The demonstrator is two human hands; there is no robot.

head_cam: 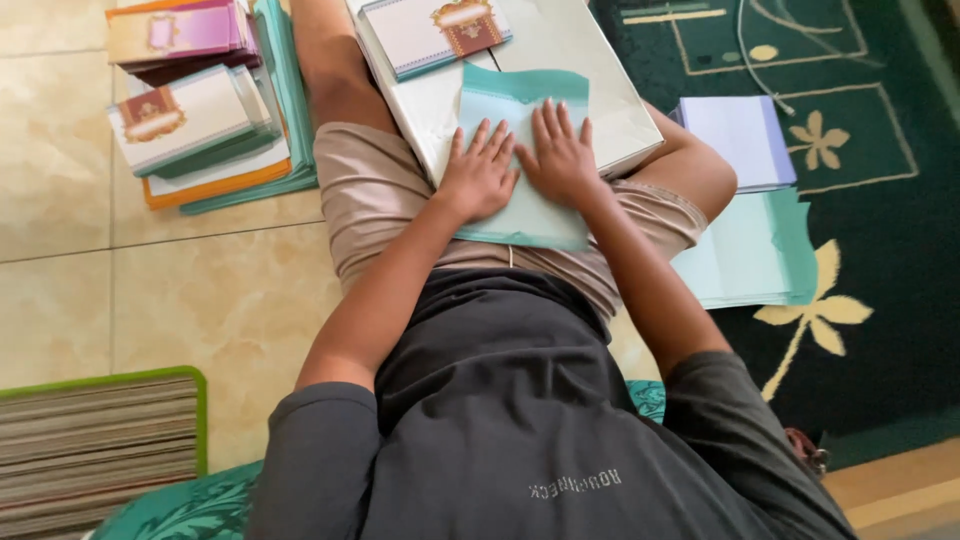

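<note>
Left hand [480,172]: laid flat, fingers spread, palm pressed on the teal paper sheet [525,150]; nothing is clasped.
Right hand [560,155]: laid flat just beside the left hand at its 3 o'clock, fingers extended toward 12 o'clock; nothing is gripped, the sheet is only pressed down.
Teal paper sheet: one sheet, set on the white box [590,90] across the lap, its lower edge hanging over the beige shorts [375,200].
White box: one, seen at 12 o'clock from the hands; one bordered card [425,32] with a red-and-gold ornament is resting on its far end.
Card stacks: two stacks are counted on the tiled floor [150,290] at 10 o'clock, a pinkish one [180,30] beyond a white one [195,120], both lying on teal and orange sheets.
Paper piles: two are counted on the green patterned carpet [880,200] at 3 o'clock, one lilac [740,140] and one pale teal [750,255].
Striped mat [95,445]: one, green-edged, seen at 8 o'clock.
</note>
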